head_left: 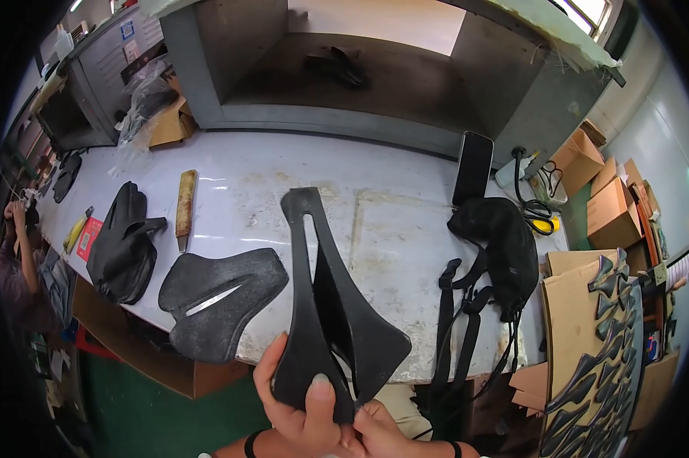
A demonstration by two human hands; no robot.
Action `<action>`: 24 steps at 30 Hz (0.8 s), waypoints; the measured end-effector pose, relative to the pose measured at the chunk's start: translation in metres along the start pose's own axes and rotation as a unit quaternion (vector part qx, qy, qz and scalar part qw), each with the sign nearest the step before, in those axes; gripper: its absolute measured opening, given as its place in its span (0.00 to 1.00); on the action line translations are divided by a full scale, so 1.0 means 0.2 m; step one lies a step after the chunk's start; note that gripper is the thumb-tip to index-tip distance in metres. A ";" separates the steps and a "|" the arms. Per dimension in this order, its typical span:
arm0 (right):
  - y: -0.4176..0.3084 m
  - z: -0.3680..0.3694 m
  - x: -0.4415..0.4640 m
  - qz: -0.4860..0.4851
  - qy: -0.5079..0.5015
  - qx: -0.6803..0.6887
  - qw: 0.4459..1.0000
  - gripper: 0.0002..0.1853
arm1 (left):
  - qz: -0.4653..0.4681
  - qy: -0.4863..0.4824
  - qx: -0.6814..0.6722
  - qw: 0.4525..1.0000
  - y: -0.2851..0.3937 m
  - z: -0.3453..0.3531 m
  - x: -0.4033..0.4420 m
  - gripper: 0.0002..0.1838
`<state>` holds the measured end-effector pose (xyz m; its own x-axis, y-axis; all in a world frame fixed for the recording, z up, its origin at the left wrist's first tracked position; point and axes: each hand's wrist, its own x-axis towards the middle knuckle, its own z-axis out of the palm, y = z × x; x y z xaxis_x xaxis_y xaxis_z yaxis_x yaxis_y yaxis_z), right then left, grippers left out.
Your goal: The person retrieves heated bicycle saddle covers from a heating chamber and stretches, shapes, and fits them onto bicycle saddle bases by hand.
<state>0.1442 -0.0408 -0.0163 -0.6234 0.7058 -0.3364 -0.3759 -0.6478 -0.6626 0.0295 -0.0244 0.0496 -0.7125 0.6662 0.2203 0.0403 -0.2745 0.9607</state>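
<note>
A black bicycle saddle [302, 305] with a long central slot is held up over the front of the table, its narrow nose pointing away from me. My left hand [306, 420] grips its wide rear end on the left, thumb on top and fingers beneath. At the rear edge, right of the slot, my right hand [379, 431] is closed on the saddle, with its fingertips partly hidden. Left of it, a dark grey saddle-shaped piece [237, 313] with a slot lies on the table. Behind that piece lies a knife [184, 210] with a worn, wrapped-looking handle.
A grey metal cabinet [329, 122] spans the table's back, with a dark object [337, 65] inside. Black bags lie left [119, 244] and right [505, 244], near a phone [473, 168]. Several saddles hang on a cardboard-backed board [566, 336] at right. Another person [24, 267] is far left.
</note>
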 end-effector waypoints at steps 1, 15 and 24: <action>-0.06 0.04 0.00 0.002 -0.002 -0.001 1.000 0.32 | -0.018 -0.016 -0.012 1.000 0.00 0.00 0.02 0.29; -0.71 0.43 0.01 -0.327 -0.433 0.394 0.742 0.49 | 0.003 0.036 0.023 0.999 0.07 0.00 0.11 0.29; -0.70 0.45 -0.17 -0.261 -0.279 0.396 0.835 0.42 | 0.026 0.034 0.042 0.998 0.06 -0.01 0.09 0.29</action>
<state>0.1576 0.0001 0.1488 -0.3730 0.8510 0.3697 -0.8938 -0.4365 0.1029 0.0152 -0.0169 0.0648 -0.7532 0.6037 0.2612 0.1355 -0.2462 0.9597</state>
